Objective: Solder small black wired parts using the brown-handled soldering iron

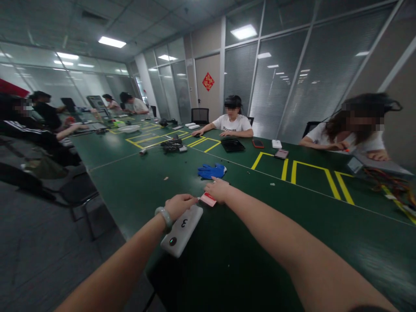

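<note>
My left hand (178, 206), with a pale bangle at the wrist, reaches over the upper end of a white power bank (183, 232) marked 3, which lies near the table's edge. Its fingertips are pinched together at a small whitish thing too small to name. Beside it, my right hand (218, 190) is closed at a red-and-white card (209, 199); part of the card is hidden under the fingers. Just beyond my right hand lies a blue glove (211, 171), spread flat with its fingers pointing left.
The green table (130, 190) carries yellow tape marks. Black cables (173, 145) lie in a heap farther off. A black tray (232, 145), a red-edged phone (258, 143) and a white box (276, 144) sit across from me. Several people are seated around; wires (393, 186) spread at right.
</note>
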A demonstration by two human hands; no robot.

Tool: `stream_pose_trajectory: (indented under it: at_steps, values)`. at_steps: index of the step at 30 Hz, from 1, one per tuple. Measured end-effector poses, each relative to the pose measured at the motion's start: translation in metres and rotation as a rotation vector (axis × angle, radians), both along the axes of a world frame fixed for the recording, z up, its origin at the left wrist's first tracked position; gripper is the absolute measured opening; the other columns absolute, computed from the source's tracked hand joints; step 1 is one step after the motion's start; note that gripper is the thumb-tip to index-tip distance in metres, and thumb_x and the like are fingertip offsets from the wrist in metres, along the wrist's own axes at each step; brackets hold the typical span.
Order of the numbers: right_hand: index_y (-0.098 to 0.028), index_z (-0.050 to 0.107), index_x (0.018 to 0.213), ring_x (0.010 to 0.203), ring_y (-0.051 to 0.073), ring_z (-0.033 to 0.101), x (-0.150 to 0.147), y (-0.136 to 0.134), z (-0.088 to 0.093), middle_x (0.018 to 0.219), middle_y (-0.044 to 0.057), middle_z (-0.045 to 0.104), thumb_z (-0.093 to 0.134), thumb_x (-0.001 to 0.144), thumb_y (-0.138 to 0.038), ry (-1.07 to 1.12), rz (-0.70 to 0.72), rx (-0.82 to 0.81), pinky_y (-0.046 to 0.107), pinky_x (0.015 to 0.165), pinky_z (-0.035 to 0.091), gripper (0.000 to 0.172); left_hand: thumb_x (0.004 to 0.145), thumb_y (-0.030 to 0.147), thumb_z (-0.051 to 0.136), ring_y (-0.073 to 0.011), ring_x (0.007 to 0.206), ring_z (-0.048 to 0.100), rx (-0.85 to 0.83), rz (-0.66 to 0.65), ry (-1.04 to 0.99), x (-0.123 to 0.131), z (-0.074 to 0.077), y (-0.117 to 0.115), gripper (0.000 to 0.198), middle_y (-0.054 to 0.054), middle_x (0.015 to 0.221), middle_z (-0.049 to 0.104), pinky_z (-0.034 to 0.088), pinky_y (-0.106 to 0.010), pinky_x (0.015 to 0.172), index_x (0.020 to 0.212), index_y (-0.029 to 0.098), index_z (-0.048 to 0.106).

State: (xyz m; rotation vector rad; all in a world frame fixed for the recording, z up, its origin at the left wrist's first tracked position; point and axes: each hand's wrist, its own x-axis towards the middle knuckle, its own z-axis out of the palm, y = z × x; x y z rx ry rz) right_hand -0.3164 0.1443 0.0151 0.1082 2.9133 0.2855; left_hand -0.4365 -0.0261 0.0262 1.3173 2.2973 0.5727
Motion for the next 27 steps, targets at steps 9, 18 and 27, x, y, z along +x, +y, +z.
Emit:
stream_pose_trajectory:
  at_steps: [9,18,27]
  values:
    - [-0.02,0.037,0.127,0.109,0.031,0.047,0.037,0.008,0.012,0.121,0.012,0.045,0.073,0.055,-0.022,0.223,-0.003,-0.148,0.059,0.101,0.025,0.08,0.076,0.057,0.05,-0.0202,0.077,0.059,0.064,-0.029,-0.035,0.015,-0.005,0.006,0.037,0.001,0.078,0.067,0.038,-0.027,0.064,0.082,0.026,0.07]
    - [-0.021,0.033,0.129,0.11,0.031,0.046,0.052,0.006,0.018,0.122,0.011,0.044,0.075,0.054,-0.027,0.278,-0.094,-0.212,0.055,0.1,0.029,0.086,0.08,0.053,0.047,-0.0184,0.077,0.059,0.118,-0.002,0.048,0.032,0.007,0.0,0.034,0.003,0.074,0.066,0.037,-0.027,0.068,0.08,0.025,0.067]
    - [-0.02,0.035,0.127,0.107,0.031,0.046,0.063,0.001,0.024,0.119,0.011,0.045,0.074,0.054,-0.028,0.303,-0.117,-0.214,0.059,0.099,0.027,0.083,0.079,0.053,0.048,-0.018,0.076,0.058,0.126,0.011,0.058,0.042,0.012,-0.002,0.033,0.003,0.072,0.064,0.037,-0.027,0.068,0.077,0.024,0.065]
